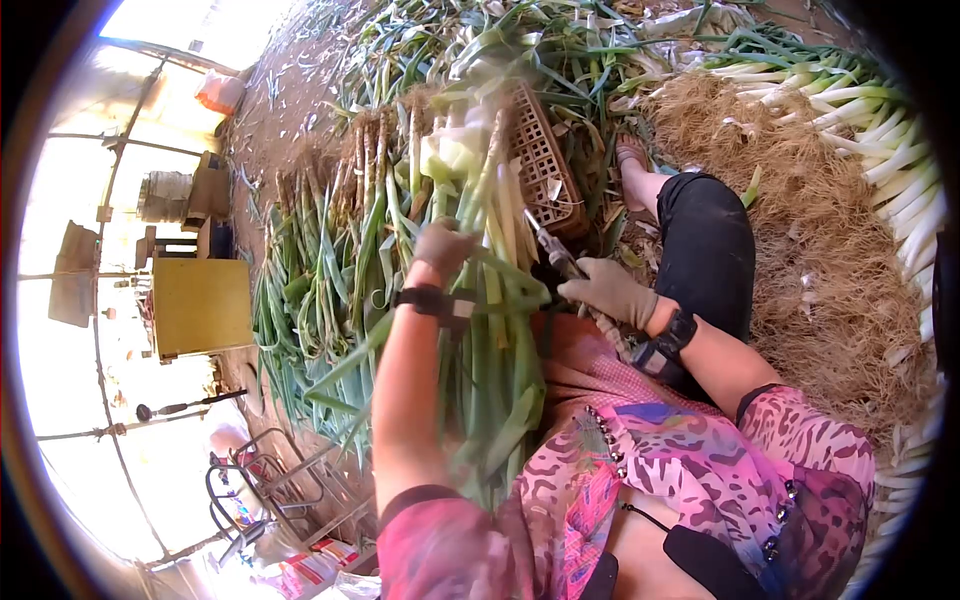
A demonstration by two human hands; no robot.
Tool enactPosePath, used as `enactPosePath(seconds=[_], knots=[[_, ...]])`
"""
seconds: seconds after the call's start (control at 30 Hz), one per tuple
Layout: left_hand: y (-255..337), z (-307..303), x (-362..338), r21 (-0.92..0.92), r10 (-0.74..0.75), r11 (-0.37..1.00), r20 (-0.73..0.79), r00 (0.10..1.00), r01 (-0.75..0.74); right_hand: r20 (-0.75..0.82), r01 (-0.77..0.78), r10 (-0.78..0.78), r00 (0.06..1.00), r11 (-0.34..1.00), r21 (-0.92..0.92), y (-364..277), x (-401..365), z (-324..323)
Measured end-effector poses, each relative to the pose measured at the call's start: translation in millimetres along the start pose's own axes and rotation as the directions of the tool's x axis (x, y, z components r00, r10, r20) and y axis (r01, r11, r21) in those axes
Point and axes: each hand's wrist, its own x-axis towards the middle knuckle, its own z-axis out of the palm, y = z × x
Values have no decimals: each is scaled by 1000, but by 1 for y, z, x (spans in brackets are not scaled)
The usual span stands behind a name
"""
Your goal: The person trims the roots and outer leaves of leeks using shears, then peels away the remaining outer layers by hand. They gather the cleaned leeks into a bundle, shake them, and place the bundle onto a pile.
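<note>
The leek bunch [495,365] you were handling lay in the upper middle of the frame, running down towards your lap. Its top end was smeared by motion or haze, so the stalk tips and roots there were hard to make out, and its lower leaves were partly hidden by your left forearm and clothing. Your left hand [441,250], gloved and slightly blurred, was closed around green stalks at the bunch's left side; your palm and most of your fingers could not be seen.

Your right hand [612,292], also gloved, was to the right of the bunch, wrapped around a metal-tipped tool [553,247]. The tip pointed up and left towards the leeks; your fingers covered part of its body.

Just beside the bunch, a brown plastic crate [547,165] lay tilted, its lower end partly obscured. More leeks [335,255] were spread to the left, overlapping. Your bent leg [710,245] crossed right of centre, beside a broad mass of roots [800,225]. White stalks [908,190] curved along the right edge, cut off by the dark lens border.
</note>
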Motion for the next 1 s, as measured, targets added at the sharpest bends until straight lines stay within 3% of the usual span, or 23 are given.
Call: enactPosePath(seconds=[0.03,0.13,0.27,0.4,0.47,0.6,0.67,0.73,0.83,0.97,1.0], knots=[[-1,9,-7,-71,3,997,65,998,1,58,26,-29,998,998,53,1,-10,4],[7,7,-41,-163,-7,986,240,971,47,87,308,-295,951,916,-258,-13,-46,16],[-13,4,-59,-245,-33,964,272,962,103,59,137,-127,990,967,-216,-4,-42,23],[-16,10,-64,-250,-18,967,158,987,58,38,215,-213,976,935,-282,-4,-44,30],[-12,11,-63,-228,-44,969,202,978,91,-23,174,-184,983,960,-219,0,-29,28],[-11,15,-63,-165,-53,983,186,981,84,-74,150,-176,982,950,-274,-14,21,16],[-17,19,-60,-139,-45,988,189,981,72,-111,231,-271,956,931,-284,-16,60,12],[-23,24,-59,-163,-38,984,210,977,73,-169,80,-112,979,980,-183,-42,75,1],[-23,23,-70,-222,-53,969,238,970,107,-135,64,-85,987,986,-157,-44,89,-8],[-30,29,-72,-263,-25,961,238,971,89,-133,223,-311,941,867,-446,-26,71,2],[-29,29,-76,-288,-17,954,231,973,85,-158,157,-232,960,911,-381,-22,75,-1]])
